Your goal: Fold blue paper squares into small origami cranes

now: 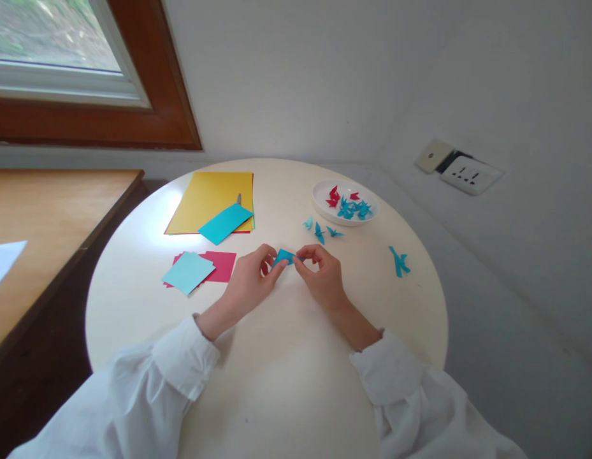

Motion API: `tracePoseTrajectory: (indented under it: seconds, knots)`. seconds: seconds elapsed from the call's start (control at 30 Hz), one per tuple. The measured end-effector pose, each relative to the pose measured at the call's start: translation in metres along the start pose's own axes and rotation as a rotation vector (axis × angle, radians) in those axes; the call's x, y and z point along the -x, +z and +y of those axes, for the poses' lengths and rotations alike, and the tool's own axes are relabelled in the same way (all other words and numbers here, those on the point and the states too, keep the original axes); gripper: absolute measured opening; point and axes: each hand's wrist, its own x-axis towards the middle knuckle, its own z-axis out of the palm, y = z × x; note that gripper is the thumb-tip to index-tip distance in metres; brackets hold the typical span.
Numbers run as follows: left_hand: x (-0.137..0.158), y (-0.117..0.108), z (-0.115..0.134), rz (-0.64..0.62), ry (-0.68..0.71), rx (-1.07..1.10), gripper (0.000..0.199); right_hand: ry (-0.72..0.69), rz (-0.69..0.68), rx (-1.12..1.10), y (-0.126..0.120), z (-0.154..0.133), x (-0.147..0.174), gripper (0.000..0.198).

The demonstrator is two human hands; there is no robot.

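White walls (286,83) meet in a corner behind your round table (276,363); window (51,38) and wooden desk (61,204) are cut off at left, as is the white sheet on that desk. Your left hand (252,275) and right hand (324,275) are apart, fingertips pinching opposite ends of a small folded blue paper (283,256), mid-table; your fingers hide its ends, folds hard to read. Plate (315,203) near the far-right edge holds red and blue paper birds (355,208), overlapping, can't count. Three loose birds (319,232) sit just outside it, one paler. Toward the far-left edge, a blue sheet (225,224) partly covers a yellow sheet (204,194) and some metallic object (239,199), mostly hidden. Pale blue squares (188,273) overlap pink paper (223,266) nearer the left edge. Blue scraps (399,261) near the right edge, shape unclear.
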Motion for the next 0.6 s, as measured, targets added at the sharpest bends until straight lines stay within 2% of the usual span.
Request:
tracePoseTrajectory:
  seconds: [0.23, 0.6]
  knots:
    - [0.0006, 0.0048, -0.0062, -0.004, -0.026, 0.023, 0.013, -0.075, -0.02, 0.087, 0.0016, 0.0007, 0.0019, 0.004]
    - [0.0023, 0.0098, -0.0024, -0.012, -0.149, 0.208, 0.013, -0.041, -0.034, 0.035, 0.0039, -0.0015, 0.0025, 0.008]
